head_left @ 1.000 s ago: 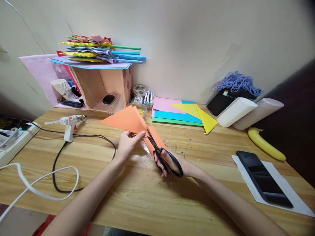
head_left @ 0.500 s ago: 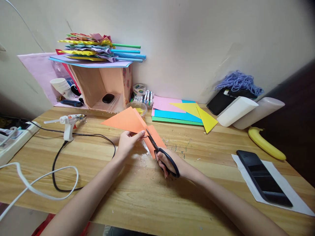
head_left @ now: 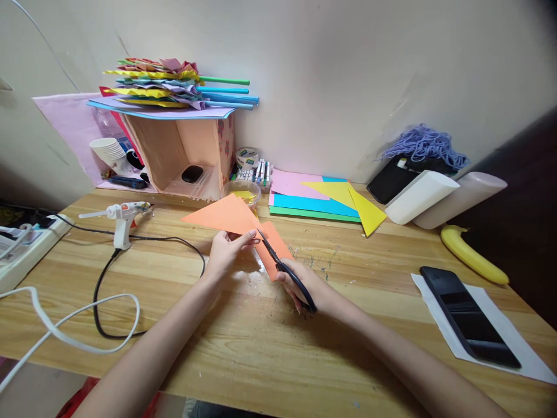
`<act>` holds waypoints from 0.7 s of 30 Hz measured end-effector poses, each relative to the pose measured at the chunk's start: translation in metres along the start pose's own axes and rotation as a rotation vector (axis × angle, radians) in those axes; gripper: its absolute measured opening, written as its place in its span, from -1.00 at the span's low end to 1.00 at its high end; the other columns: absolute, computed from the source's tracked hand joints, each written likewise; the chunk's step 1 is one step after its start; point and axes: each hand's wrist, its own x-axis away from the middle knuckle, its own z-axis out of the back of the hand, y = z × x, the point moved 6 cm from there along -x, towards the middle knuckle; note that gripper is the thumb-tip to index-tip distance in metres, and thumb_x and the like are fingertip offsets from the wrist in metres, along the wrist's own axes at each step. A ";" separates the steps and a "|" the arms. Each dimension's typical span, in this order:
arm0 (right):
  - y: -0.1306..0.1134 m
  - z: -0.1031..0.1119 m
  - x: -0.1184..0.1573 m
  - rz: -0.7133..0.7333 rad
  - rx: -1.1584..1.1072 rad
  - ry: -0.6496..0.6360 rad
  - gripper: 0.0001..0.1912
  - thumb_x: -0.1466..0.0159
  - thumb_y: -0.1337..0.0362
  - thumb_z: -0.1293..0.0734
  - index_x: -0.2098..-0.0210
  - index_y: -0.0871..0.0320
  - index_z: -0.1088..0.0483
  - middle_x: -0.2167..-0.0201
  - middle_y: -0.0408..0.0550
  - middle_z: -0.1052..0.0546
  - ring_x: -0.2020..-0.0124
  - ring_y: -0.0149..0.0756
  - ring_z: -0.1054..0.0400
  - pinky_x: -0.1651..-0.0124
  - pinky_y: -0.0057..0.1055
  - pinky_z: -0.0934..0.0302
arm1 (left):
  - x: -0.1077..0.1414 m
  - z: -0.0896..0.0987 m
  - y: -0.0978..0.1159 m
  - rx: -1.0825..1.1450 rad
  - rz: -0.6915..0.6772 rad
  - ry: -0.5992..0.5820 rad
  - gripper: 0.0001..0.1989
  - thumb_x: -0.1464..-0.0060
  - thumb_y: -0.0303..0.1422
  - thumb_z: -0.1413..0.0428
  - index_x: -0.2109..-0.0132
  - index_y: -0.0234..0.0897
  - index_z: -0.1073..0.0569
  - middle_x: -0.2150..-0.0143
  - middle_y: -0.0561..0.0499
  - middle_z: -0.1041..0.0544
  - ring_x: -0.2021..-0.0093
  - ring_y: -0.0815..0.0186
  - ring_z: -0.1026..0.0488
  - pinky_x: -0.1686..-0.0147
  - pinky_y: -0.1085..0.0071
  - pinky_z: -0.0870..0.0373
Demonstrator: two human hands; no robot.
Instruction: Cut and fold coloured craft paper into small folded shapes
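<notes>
My left hand (head_left: 229, 251) pinches the edge of a folded orange sheet of paper (head_left: 224, 217) between thumb and fingers, holding it over the table. My right hand (head_left: 304, 281) grips black-handled scissors (head_left: 296, 284), its fingers in the handles. The blades point up and left and meet the paper edge close to my left thumb; they look nearly closed. A second orange paper piece (head_left: 276, 249) shows behind the blades; whether it is joined to the folded sheet I cannot tell. A clear bowl with yellow scraps (head_left: 243, 191) stands just beyond the paper.
A white glue gun (head_left: 123, 220) with a black cord lies left. Coloured paper sheets (head_left: 293, 201) and yellow paper triangles (head_left: 365, 212) lie at the back. Farther right are white rolls (head_left: 422, 197), a banana (head_left: 472, 255) and a phone (head_left: 470, 316). An open box (head_left: 202, 145) stands back left.
The scissors' handles have drawn together as my right hand closed. The strip along the orange sheet's right edge no longer stands out. My left hand has barely moved.
</notes>
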 end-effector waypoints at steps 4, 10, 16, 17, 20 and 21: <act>-0.002 0.001 0.001 0.010 0.012 0.002 -0.49 -0.10 -0.24 -0.11 0.46 0.12 -0.06 0.75 -0.32 -0.18 0.81 -0.50 -0.12 0.80 -0.58 0.00 | -0.002 0.005 0.001 0.032 0.003 0.084 -0.70 0.13 -0.30 -0.21 0.28 -0.41 -0.39 0.34 -0.13 -0.55 0.38 0.29 -0.53 0.34 0.46 -0.44; -0.001 -0.004 0.003 0.059 -0.056 -0.057 -0.39 -0.07 -0.32 0.01 0.47 0.14 -0.08 0.71 -0.30 -0.17 0.80 -0.53 -0.11 0.77 -0.57 -0.08 | -0.004 0.007 0.004 -0.025 -0.082 0.088 -0.68 0.17 -0.30 -0.23 0.27 -0.41 -0.36 0.31 -0.12 -0.54 0.43 0.30 -0.53 0.39 0.46 -0.45; -0.004 -0.009 0.002 0.090 -0.192 -0.130 -0.32 -0.01 -0.38 0.08 0.43 0.14 -0.10 0.74 -0.32 -0.16 0.79 -0.52 -0.11 0.71 -0.53 -0.15 | 0.000 0.002 0.010 -0.093 -0.160 0.063 -0.68 0.17 -0.28 -0.23 0.31 -0.41 -0.37 0.39 -0.10 -0.54 0.46 0.30 -0.52 0.39 0.43 -0.47; -0.004 -0.009 0.002 0.080 -0.205 -0.127 -0.31 0.01 -0.39 0.08 0.43 0.14 -0.10 0.73 -0.32 -0.16 0.79 -0.52 -0.11 0.71 -0.52 -0.15 | 0.001 0.000 0.010 -0.096 -0.158 0.052 -0.68 0.18 -0.28 -0.23 0.30 -0.41 -0.37 0.37 -0.10 -0.54 0.44 0.29 -0.52 0.38 0.42 -0.47; -0.005 -0.010 0.002 0.059 -0.223 -0.115 -0.30 0.03 -0.40 0.07 0.42 0.14 -0.09 0.72 -0.33 -0.15 0.79 -0.52 -0.10 0.69 -0.50 -0.16 | 0.001 -0.002 0.010 -0.100 -0.151 0.025 -0.66 0.21 -0.27 -0.25 0.29 -0.41 -0.40 0.33 -0.12 -0.55 0.41 0.26 -0.52 0.35 0.40 -0.48; -0.005 -0.011 0.002 0.056 -0.220 -0.112 -0.29 0.03 -0.40 0.07 0.41 0.14 -0.09 0.72 -0.33 -0.15 0.78 -0.52 -0.11 0.68 -0.50 -0.16 | 0.001 -0.002 0.010 -0.098 -0.149 0.022 -0.65 0.22 -0.27 -0.25 0.29 -0.41 -0.40 0.32 -0.12 -0.55 0.41 0.26 -0.52 0.35 0.40 -0.48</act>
